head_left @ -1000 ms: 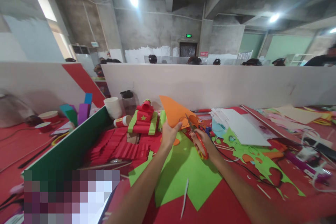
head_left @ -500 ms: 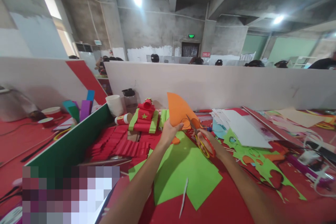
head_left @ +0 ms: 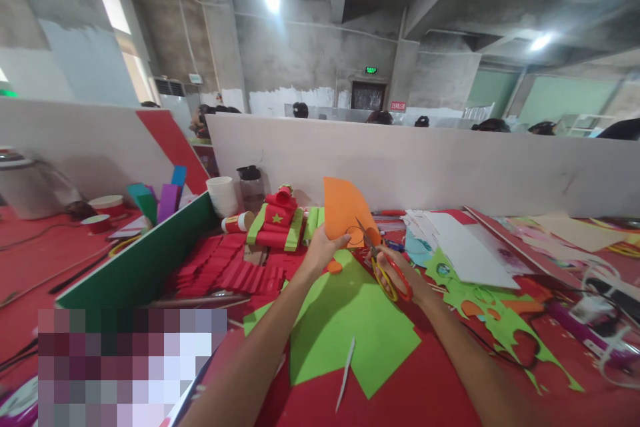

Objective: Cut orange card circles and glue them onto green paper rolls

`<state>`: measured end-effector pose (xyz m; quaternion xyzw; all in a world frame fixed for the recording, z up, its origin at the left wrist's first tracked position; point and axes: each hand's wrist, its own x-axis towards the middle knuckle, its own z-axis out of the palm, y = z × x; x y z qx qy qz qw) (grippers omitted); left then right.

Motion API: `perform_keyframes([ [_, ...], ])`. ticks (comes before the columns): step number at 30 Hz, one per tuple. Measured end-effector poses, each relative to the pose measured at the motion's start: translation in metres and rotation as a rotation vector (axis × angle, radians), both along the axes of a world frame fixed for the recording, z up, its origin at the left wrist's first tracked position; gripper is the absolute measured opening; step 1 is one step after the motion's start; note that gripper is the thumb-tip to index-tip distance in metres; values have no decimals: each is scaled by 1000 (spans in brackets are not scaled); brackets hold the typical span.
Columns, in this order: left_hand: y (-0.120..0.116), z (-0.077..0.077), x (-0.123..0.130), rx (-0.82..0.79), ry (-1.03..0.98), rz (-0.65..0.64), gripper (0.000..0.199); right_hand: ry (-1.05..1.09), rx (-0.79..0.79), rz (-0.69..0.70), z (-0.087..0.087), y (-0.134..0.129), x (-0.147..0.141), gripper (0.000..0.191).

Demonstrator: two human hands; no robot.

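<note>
I've got left hand (head_left: pixel 323 250) pinching orange paper (head_left: pixel 345 203) at its lower left, above green paper (head_left: pixel 360 327); right hand (head_left: pixel 397 267) grips scissors (head_left: pixel 373 249), blades (head_left: pixel 364 232) beside the drawn circle (head_left: pixel 355 236).

At 12 o'clock you're finding low passage over the green paper (head_left: pixel 333 320), until the raised orange sheet (head_left: pixel 344 205) and, beyond, the white partition (head_left: pixel 440 167) are blocking; the red model (head_left: pixel 276 208) is crowding 11, the green board (head_left: pixel 145 260) is walling 10.
</note>
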<state>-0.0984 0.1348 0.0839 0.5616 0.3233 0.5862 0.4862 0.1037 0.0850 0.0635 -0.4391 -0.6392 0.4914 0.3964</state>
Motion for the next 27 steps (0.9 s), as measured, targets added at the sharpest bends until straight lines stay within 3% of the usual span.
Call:
perform_keyframes([
  [12, 3, -4, 4, -12, -32, 23, 46, -50, 124, -54, -3, 3, -1, 59],
  [27, 4, -7, 4, -50, -18, 32, 44, -53, 79, -60, -7, 9, 1, 54],
])
